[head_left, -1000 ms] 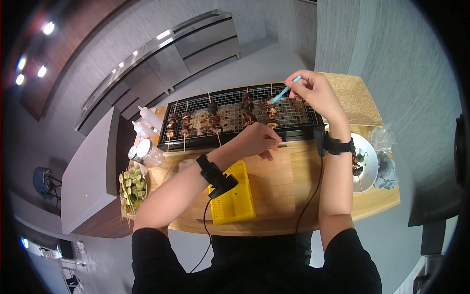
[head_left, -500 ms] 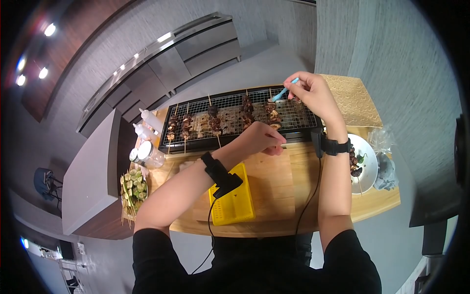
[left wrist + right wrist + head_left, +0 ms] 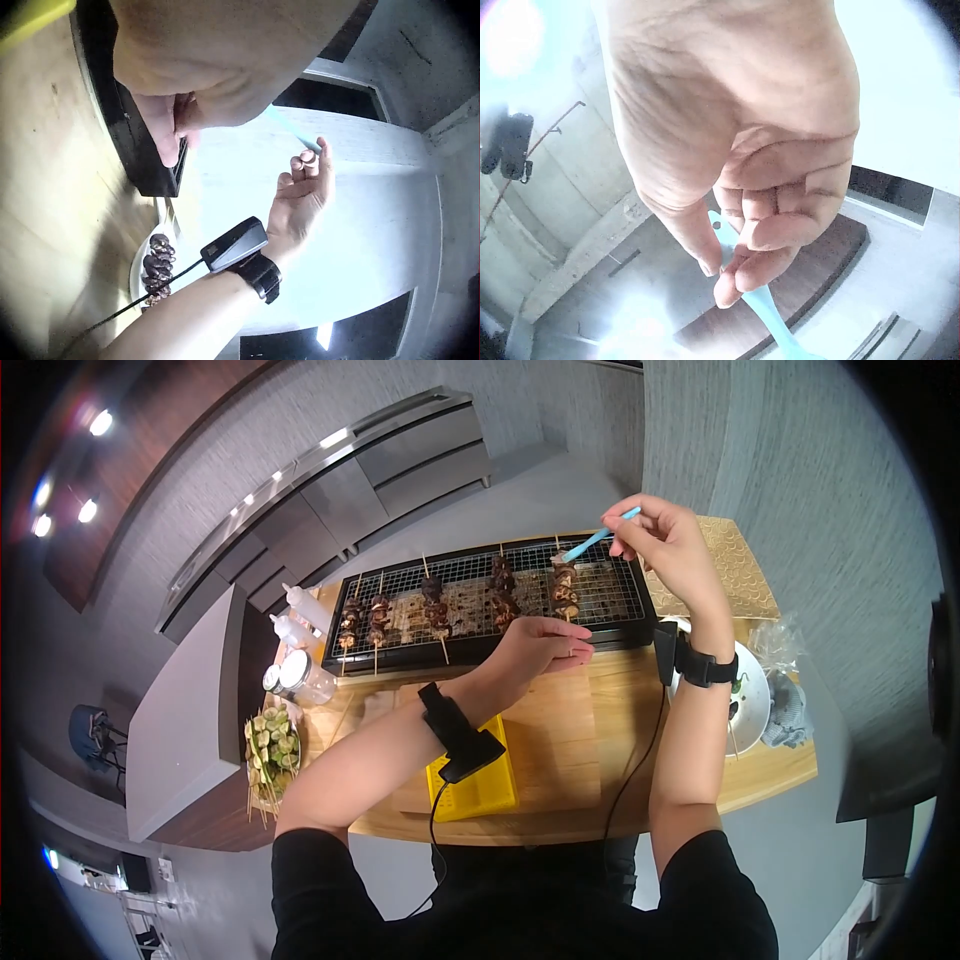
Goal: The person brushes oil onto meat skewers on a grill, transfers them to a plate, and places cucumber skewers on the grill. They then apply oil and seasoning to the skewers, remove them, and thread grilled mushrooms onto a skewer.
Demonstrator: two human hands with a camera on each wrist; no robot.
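Observation:
My right hand (image 3: 675,550) pinches a light blue basting brush (image 3: 605,539) between thumb and fingers, its head at the far end of the rightmost meat skewer (image 3: 565,592). The right wrist view shows the holed end of the brush handle (image 3: 721,225) by the thumb. My left hand (image 3: 535,652) is at the grill's near edge, thumb and fingers together around that skewer's near end, which they hide. The skewer lies on the mesh of a long black grill (image 3: 610,632). In the left wrist view, my left fingers (image 3: 161,135) lie over the grill's edge.
Several other meat skewers (image 3: 437,610) lie along the grill. Sauce bottles (image 3: 305,605) and jars (image 3: 305,675) stand left, near green vegetable skewers (image 3: 272,745). A yellow basket (image 3: 485,785) sits on a wooden board (image 3: 560,760); at right is a white plate (image 3: 755,710) with skewers.
The rightmost skewer has shifted slightly right, along with my left hand. My right hand has moved right, and the brush now lies flatter, its head still at the skewer's far end.

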